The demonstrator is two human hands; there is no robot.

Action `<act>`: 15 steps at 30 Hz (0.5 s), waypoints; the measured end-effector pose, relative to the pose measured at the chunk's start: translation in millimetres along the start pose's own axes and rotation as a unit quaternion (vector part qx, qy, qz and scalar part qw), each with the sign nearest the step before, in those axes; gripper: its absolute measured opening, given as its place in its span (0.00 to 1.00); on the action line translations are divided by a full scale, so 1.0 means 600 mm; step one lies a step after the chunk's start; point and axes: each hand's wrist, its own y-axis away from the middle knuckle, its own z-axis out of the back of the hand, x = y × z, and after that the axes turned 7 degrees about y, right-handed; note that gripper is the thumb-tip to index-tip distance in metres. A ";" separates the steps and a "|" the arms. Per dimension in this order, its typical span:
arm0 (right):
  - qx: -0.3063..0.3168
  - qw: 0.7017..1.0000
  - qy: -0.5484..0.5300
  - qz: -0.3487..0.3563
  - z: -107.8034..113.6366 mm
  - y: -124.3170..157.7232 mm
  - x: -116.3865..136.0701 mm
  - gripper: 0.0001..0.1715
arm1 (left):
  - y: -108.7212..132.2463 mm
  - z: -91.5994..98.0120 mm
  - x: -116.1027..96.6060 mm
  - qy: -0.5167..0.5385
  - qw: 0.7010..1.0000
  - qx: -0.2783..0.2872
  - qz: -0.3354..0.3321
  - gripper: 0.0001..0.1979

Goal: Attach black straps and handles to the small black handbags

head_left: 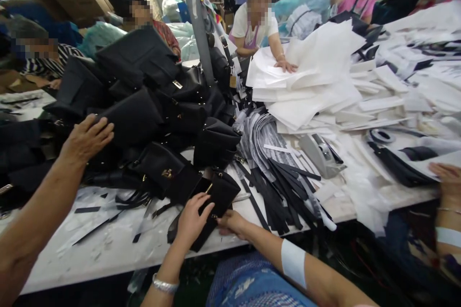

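A small black handbag [224, 193] lies tilted at the table's front edge, directly before me. My left hand [194, 218], with a silver bracelet at the wrist, grips its near left side, thumb and fingers bent over the black material. My right hand [232, 224] pinches the bag's near right edge, close to a small metal fitting. Exactly what the right fingertips hold is partly hidden. Just behind, another black handbag [163, 168] with a gold-coloured clasp rests against a large heap of black bags [133, 115].
Another person's hand [88, 136] reaches in from the left onto the heap. Black straps [284, 187] lie to the right, beside a grey tape dispenser [320, 156]. White sheets [306, 72] are piled behind, under a co-worker's hand. A grey post [197, 14] rises at the back.
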 end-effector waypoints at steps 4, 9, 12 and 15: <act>0.023 0.990 0.130 -0.037 0.039 0.063 0.023 0.20 | 0.031 -0.043 -0.023 -0.063 0.996 0.065 -0.001 0.17; -0.126 0.954 0.265 0.067 0.122 0.113 0.085 0.20 | 0.047 -0.034 -0.036 -0.079 0.970 0.181 -0.142 0.19; -0.230 0.907 0.319 0.150 0.161 0.100 0.118 0.15 | 0.054 -0.025 -0.034 -0.053 0.955 0.209 -0.206 0.19; -0.272 0.864 0.373 0.202 0.173 0.058 0.147 0.10 | 0.074 -0.037 -0.039 -0.014 0.958 0.242 -0.155 0.17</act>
